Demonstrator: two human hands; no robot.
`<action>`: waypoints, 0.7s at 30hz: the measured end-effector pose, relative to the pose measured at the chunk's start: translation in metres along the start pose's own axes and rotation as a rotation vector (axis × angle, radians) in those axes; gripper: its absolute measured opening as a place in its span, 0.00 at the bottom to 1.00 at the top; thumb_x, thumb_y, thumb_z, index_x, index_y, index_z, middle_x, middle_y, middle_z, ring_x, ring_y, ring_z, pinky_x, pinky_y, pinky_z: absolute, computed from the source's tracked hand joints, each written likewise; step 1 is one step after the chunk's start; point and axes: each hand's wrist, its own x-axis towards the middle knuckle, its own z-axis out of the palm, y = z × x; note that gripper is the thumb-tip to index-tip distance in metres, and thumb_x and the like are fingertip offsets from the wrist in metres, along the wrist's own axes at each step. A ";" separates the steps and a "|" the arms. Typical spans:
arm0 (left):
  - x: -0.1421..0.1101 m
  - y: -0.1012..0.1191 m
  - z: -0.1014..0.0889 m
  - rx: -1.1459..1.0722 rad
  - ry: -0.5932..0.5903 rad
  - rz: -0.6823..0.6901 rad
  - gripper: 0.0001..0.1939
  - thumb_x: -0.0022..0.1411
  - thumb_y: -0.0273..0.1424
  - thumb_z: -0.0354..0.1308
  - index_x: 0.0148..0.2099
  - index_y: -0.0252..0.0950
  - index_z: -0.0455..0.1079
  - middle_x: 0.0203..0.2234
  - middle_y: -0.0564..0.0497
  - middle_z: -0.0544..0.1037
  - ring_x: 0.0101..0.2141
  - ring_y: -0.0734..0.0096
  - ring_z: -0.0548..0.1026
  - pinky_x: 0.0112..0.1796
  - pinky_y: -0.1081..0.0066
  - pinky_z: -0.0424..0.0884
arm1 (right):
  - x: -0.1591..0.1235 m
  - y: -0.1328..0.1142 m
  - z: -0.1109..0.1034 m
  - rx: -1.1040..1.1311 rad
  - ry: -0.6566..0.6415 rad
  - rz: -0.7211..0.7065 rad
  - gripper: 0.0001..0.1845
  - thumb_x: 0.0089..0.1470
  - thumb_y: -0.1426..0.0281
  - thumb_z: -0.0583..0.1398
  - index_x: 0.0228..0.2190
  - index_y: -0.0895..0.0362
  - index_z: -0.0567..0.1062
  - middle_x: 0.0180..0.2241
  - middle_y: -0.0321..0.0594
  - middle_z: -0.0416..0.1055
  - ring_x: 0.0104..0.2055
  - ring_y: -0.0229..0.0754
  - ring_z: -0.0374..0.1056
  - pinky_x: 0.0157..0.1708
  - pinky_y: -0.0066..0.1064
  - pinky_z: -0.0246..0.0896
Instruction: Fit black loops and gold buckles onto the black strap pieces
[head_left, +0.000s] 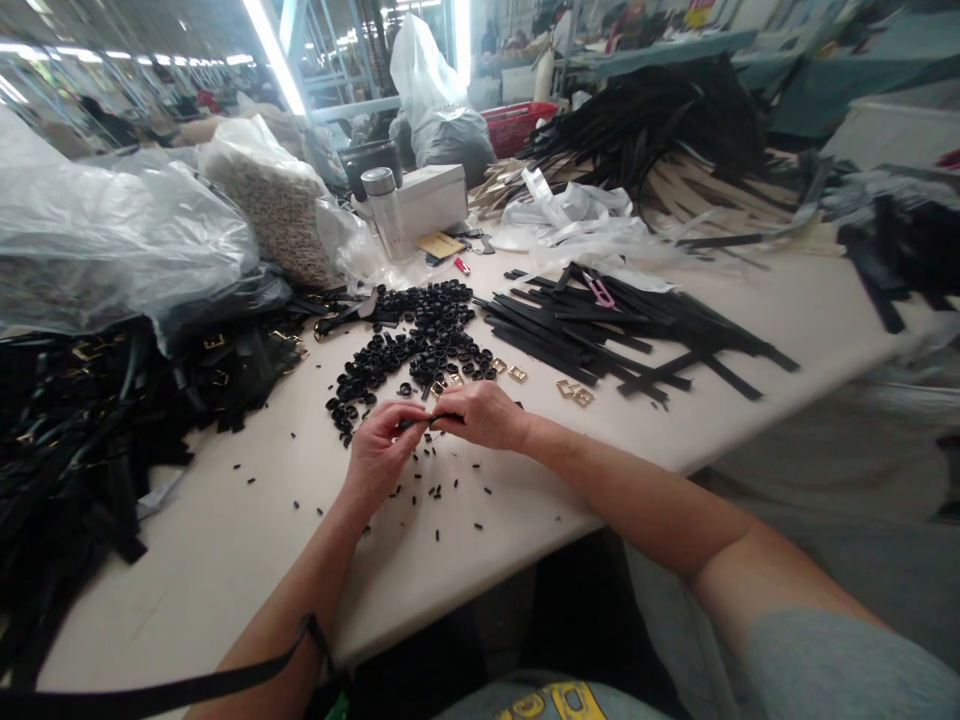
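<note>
My left hand [381,448] and my right hand [484,415] meet above the near part of the table, fingers pinched. Between their fingertips is a black strap [447,417], mostly covered by the fingers. Just behind them lie gold buckles [517,373], several in all, and a pile of small black loops [431,335]. More gold buckles [574,391] rest to the right of my right hand. Tiny black bits [435,491] are scattered on the table below my hands.
Flat black strips [555,325] with pink thread snips [598,289] on top lie to the right. Buckled black straps [97,420] heap up at left beside plastic bags [112,235]. A glass bottle [386,215] and a white box [435,200] stand behind. The table edge [480,590] runs close to me.
</note>
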 end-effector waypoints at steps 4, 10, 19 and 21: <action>-0.002 0.012 -0.001 0.132 0.089 0.133 0.01 0.52 0.31 0.65 0.30 0.41 0.77 0.34 0.48 0.76 0.39 0.63 0.73 0.46 0.67 0.67 | 0.001 0.005 -0.005 -0.029 0.010 0.056 0.10 0.57 0.64 0.60 0.31 0.57 0.78 0.29 0.38 0.74 0.30 0.36 0.66 0.29 0.27 0.51; -0.001 0.007 -0.015 -0.011 0.190 -0.011 0.15 0.58 0.42 0.59 0.27 0.36 0.74 0.25 0.49 0.76 0.30 0.67 0.73 0.36 0.70 0.70 | 0.003 0.010 -0.015 0.003 0.169 0.140 0.08 0.55 0.65 0.62 0.29 0.57 0.78 0.29 0.38 0.75 0.31 0.36 0.67 0.30 0.26 0.53; 0.006 -0.002 -0.010 -0.280 0.101 -0.380 0.17 0.47 0.43 0.67 0.30 0.33 0.73 0.22 0.49 0.77 0.24 0.71 0.74 0.28 0.73 0.70 | 0.000 -0.001 -0.008 0.019 0.143 0.046 0.08 0.55 0.64 0.62 0.32 0.56 0.78 0.30 0.37 0.75 0.32 0.36 0.68 0.31 0.26 0.55; 0.006 -0.002 -0.010 -0.312 0.105 -0.417 0.18 0.46 0.43 0.67 0.30 0.33 0.72 0.22 0.49 0.76 0.23 0.72 0.74 0.27 0.74 0.69 | 0.000 -0.003 -0.007 0.040 0.161 0.057 0.12 0.55 0.61 0.62 0.37 0.55 0.78 0.34 0.38 0.76 0.34 0.37 0.70 0.33 0.26 0.57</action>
